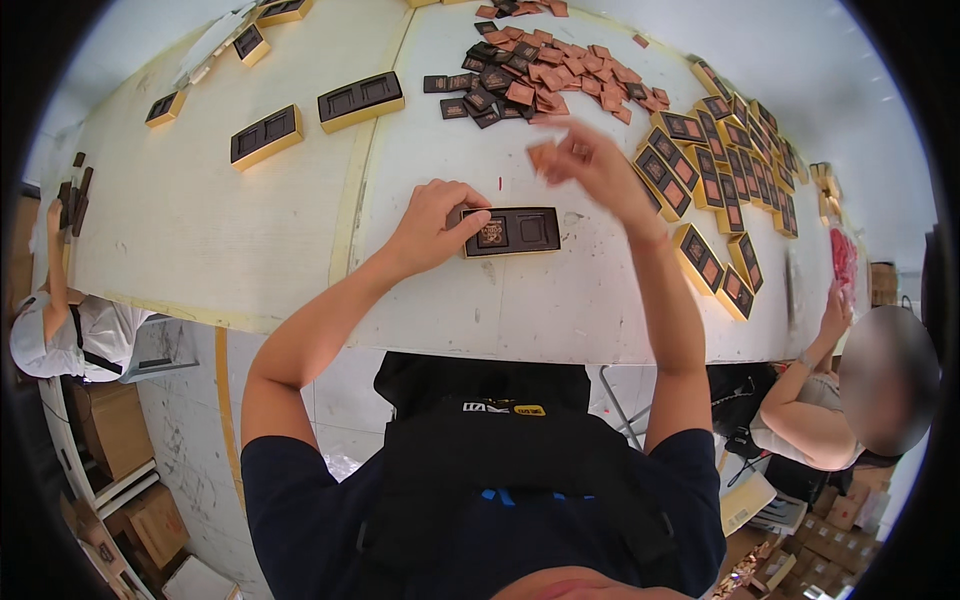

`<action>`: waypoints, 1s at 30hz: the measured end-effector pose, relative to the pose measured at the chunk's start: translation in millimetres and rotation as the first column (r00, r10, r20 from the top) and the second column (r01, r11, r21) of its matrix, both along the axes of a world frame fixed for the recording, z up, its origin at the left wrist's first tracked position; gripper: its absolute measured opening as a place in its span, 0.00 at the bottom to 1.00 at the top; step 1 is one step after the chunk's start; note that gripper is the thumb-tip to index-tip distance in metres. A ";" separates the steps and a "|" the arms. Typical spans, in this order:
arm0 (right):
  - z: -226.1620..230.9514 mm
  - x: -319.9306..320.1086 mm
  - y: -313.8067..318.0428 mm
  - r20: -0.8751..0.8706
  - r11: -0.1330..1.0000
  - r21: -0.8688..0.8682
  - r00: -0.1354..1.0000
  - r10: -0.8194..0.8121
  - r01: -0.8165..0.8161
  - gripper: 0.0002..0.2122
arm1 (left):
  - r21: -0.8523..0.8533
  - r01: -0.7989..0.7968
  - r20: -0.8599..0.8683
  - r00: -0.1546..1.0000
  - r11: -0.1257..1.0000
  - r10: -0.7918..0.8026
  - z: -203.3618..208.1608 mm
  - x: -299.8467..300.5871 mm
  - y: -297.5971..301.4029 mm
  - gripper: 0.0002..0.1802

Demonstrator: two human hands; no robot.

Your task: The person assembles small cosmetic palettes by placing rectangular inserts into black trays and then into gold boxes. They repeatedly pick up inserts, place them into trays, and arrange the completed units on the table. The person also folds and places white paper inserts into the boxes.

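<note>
My left hand [440,224] grips the left end of a small gold box [510,254], its thumb resting near a dark square packet with gold print [491,234] in the left well of the black insert. The right well [538,230] of that insert holds nothing. Off the table to the right, my right hand [592,172] is blurred by motion, its fingers pinching a copper-coloured square packet [541,156]. Beyond it lies a loose heap of copper-coloured packets [575,72], with dark packets [485,92] at its left side.
Many filled gold boxes [730,188] stand grouped at the right. Boxes with vacant black inserts [360,98] stand at the far left. One person [800,400] sits at the right edge, another [75,335] at the left edge. The table's near edge [480,357] runs before me.
</note>
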State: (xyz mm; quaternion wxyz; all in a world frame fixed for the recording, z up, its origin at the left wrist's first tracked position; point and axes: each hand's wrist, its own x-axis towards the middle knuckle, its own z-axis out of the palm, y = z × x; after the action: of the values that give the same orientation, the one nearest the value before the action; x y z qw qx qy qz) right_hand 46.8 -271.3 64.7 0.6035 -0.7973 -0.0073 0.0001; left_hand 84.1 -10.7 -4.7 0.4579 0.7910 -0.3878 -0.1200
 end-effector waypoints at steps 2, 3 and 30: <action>-8.0 -39.3 17.6 0.045 0.992 -0.126 0.999 0.007 -0.002 0.12 | -0.005 0.000 0.031 1.000 1.000 0.000 1.4 -2.0 -2.7 0.11; -19.9 -54.3 20.9 0.114 0.953 -0.303 0.993 0.028 0.008 0.11 | -0.006 -0.001 0.044 0.999 1.000 0.001 2.7 -4.1 -3.1 0.11; -36.3 -74.2 -34.7 0.650 0.361 -0.677 0.751 -0.116 0.642 0.17 | 0.167 -0.542 0.690 0.661 0.824 0.295 4.9 115.6 55.7 0.28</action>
State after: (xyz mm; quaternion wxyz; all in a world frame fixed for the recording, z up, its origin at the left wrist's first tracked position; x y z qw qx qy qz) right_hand -27.4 -306.0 28.4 0.0636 -0.9351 0.0316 -0.3471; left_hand 199.7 45.0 0.2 0.1615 0.9212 -0.2939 0.1973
